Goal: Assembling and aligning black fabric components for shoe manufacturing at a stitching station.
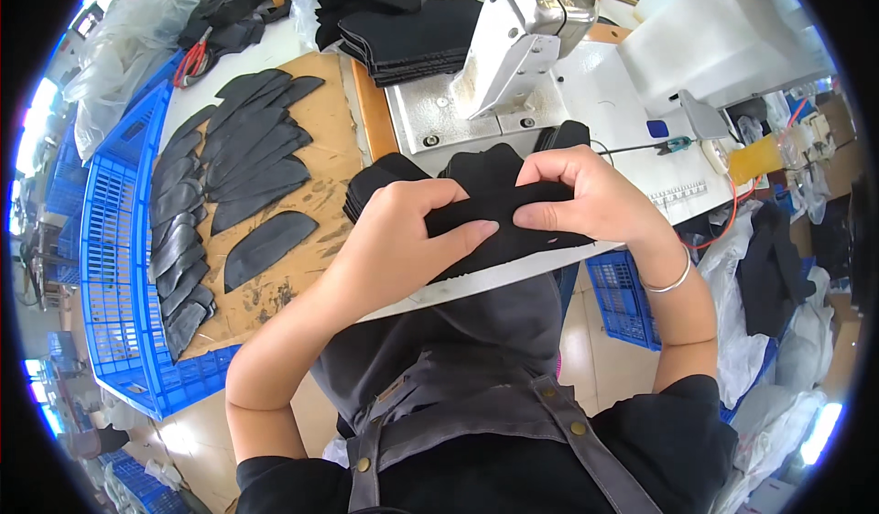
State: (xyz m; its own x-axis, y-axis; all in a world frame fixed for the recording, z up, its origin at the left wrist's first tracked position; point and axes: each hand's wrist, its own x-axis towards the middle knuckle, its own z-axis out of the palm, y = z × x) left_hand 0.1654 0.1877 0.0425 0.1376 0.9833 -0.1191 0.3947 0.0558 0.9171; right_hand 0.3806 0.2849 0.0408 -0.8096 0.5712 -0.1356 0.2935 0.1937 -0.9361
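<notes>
1. Black fabric piece (pixel 494 210) held at the near edge of the white tabletop (pixel 613 120), just in front of the sewing machine (pixel 517 38), on top of a small stack of like black pieces (pixel 389 180).
2. Left hand (pixel 403 239): grip closed on the fabric piece's left end, thumb laid flat along the top, fingers curled under and out of sight.
3. Right hand (pixel 581 194): grip closed on the right end, thumb pressed on the front, fingers folded over the upper edge. Silver bangle (pixel 673 281) on the wrist.
4. The 2 thumbs point toward each other, tips near but apart.
5. Behind the machine, a taller stack of black cut pieces (pixel 412 38).
6. To the left, a brown board (pixel 302 267) carrying rows of dark curved pieces (pixel 247 162), overlapping like scales.
7. The board rests across a blue plastic crate (pixel 110 267).
8. Red-handled scissors (pixel 192 61) lie far left, well apart from both hands.
</notes>
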